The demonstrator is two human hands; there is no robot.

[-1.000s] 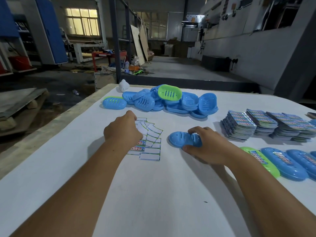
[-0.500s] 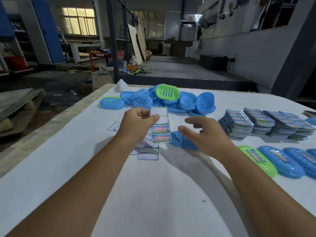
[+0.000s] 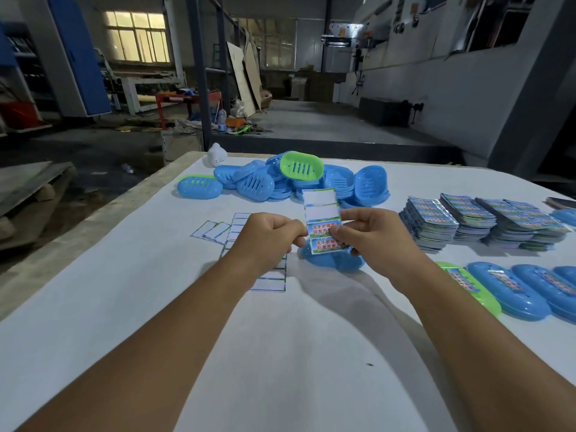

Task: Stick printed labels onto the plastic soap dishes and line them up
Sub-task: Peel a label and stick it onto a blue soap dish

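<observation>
Above the dish (image 3: 333, 260), both hands (image 3: 271, 235) on label strip (image 3: 322, 219)

Glossy paper label strip (image 3: 322, 224), 2 printed stickers shining; smooth blue plastic soap dish (image 3: 335, 261) beneath; matt white sheet covers the desk (image 3: 280, 353), with glossy printed stacks (image 3: 467, 222) alongside.

— What colours are the soap dishes (image 3: 282, 180) at the top middle?
— Mostly blue, one green dish (image 3: 300, 166) on top, with slits.
— And the label strip (image 3: 322, 224) in the middle?
— White blanks above, red writing on blue and green below.
</observation>
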